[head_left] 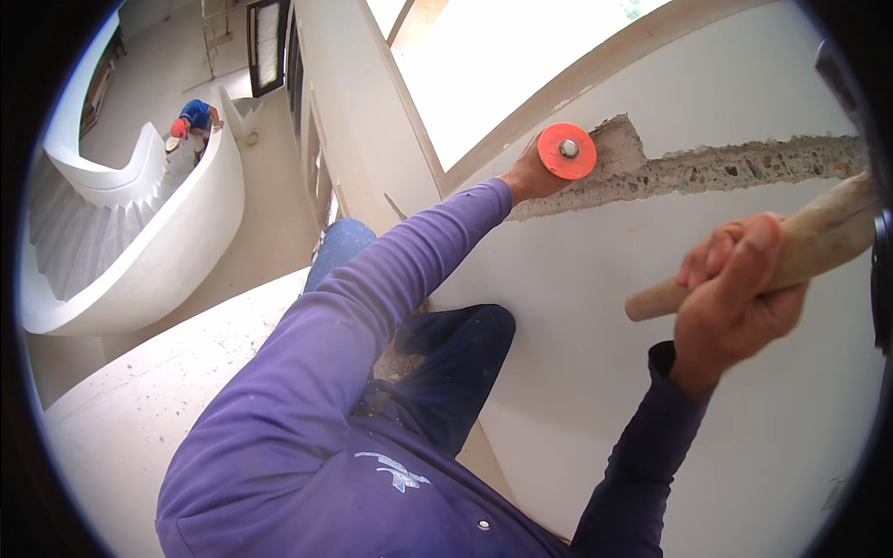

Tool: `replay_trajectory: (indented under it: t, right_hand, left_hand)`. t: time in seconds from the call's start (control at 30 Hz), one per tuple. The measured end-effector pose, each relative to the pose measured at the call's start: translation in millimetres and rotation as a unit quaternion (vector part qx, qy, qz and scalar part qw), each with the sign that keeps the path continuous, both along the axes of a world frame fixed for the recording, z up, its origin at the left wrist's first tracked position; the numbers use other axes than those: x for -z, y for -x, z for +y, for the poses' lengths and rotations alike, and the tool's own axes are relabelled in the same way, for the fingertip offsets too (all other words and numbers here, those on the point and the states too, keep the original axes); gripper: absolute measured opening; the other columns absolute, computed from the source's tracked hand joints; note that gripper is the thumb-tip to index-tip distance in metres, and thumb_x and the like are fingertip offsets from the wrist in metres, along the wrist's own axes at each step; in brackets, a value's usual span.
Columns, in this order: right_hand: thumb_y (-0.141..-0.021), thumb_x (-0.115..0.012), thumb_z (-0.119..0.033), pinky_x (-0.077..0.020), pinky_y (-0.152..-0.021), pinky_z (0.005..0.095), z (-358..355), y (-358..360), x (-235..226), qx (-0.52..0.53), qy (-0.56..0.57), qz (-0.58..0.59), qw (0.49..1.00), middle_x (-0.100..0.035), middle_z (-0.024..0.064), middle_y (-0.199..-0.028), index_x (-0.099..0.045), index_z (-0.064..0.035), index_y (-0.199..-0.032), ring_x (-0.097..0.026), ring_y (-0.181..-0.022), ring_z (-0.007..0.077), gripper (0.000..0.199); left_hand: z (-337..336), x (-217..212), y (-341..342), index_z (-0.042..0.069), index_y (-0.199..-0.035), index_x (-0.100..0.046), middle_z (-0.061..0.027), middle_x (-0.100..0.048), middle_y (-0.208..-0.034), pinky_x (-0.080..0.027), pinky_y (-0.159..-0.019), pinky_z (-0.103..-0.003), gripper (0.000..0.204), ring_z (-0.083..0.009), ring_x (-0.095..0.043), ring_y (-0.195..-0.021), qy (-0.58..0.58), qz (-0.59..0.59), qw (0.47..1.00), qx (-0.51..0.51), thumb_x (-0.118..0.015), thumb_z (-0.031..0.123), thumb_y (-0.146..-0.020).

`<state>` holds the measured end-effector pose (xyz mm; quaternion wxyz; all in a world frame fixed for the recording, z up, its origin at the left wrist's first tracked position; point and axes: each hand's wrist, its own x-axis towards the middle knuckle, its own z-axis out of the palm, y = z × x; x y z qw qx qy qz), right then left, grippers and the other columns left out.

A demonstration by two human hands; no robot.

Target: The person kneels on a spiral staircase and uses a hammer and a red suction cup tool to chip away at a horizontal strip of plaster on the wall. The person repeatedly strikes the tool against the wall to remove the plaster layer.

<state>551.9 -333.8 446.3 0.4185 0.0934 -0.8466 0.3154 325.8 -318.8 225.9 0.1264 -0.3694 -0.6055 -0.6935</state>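
Note:
My left hand is closed round a chisel with a round orange hand guard, against the wall. The chisel's struck metal end shows in the middle of the guard; its shaft and tip are hidden. A rough groove is cut into the white wall, baring grey, stony material just right of the chisel. At the right, my right hand grips the wooden handle of a hammer, raised away from the wall. The handle runs up to the right rim, where a dark metal part shows; most of the hammer's head cannot be made out.
A window opening lies above the groove. My bent knee is close to the wall. Debris dots the white curved ledge at the left. Far below, a person in blue leans by a curved white staircase.

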Motion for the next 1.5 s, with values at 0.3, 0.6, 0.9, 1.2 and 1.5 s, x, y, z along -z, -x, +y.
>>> replay_trajectory:
  t: [0.3, 0.6, 0.9, 1.2, 1.5]
  right_hand:
    - [-0.101, -0.067, -0.018, -0.048, -0.055, 0.0408, 10, 11, 10, 0.127, -0.209, -0.201, 0.948, -0.056, 0.0162, -0.064, -0.055, 0.0029, -0.1, -0.055, -0.052, 0.03, 0.024]
    - [-0.102, -0.066, -0.016, -0.0482, -0.056, 0.038, 71, 17, 61, 0.199, -0.255, -0.334, 0.885, -0.061, 0.0128, -0.071, -0.057, 0.0009, -0.104, -0.06, -0.057, 0.0225, 0.019]
    - [-0.1, -0.069, -0.01, -0.0468, -0.053, 0.0278, -4, -10, 18, 0.041, 0.073, 0.026, 0.996, -0.059, 0.0016, -0.07, -0.057, 0.0036, -0.103, -0.054, -0.056, 0.0096, 0.018]
    - [-0.102, -0.065, -0.015, -0.0482, -0.056, 0.0397, 33, 4, 42, 0.135, -0.181, -0.217, 0.95, -0.057, 0.0134, -0.066, -0.055, 0.0012, -0.1, -0.058, -0.055, 0.0276, 0.019]
    - [-0.1, -0.066, -0.015, -0.0486, -0.057, 0.0439, 61, 13, 76, 0.169, -0.243, -0.233, 0.926, -0.061, 0.0201, -0.069, -0.052, 0.0002, -0.094, -0.062, -0.058, 0.0376, 0.022]
  left_hand:
    - [1, -1, 5, 0.005, -0.106, -0.067, -0.0132, -0.071, -0.101, -0.054, -0.085, -0.041, 0.027, -0.0324, -0.066, -0.094, -0.054, 0.022, 0.998, -0.001, -0.078, 0.016, -0.084]
    - [1, -15, -6, 0.007, -0.113, -0.066, -0.01, -0.07, -0.109, -0.054, -0.09, -0.039, 0.027, -0.0259, -0.066, -0.103, 0.031, -0.034, 0.998, 0.047, -0.076, 0.014, -0.089]
    - [2, 3, 6, 0.009, -0.119, -0.065, -0.0067, -0.068, -0.113, -0.053, -0.091, -0.035, 0.031, -0.02, -0.064, -0.104, 0.014, -0.009, 0.999, 0.033, -0.075, 0.013, -0.09]
    - [2, 13, 8, 0.008, -0.12, -0.064, -0.007, -0.069, -0.115, -0.053, -0.091, -0.035, 0.032, -0.0198, -0.065, -0.105, -0.013, 0.01, 1.0, 0.014, -0.076, 0.012, -0.09]
    - [16, -1, 7, 0.007, -0.116, -0.066, -0.0071, -0.07, -0.112, -0.053, -0.092, -0.036, 0.028, -0.0221, -0.066, -0.104, 0.021, 0.027, 0.998, 0.054, -0.075, 0.013, -0.09]
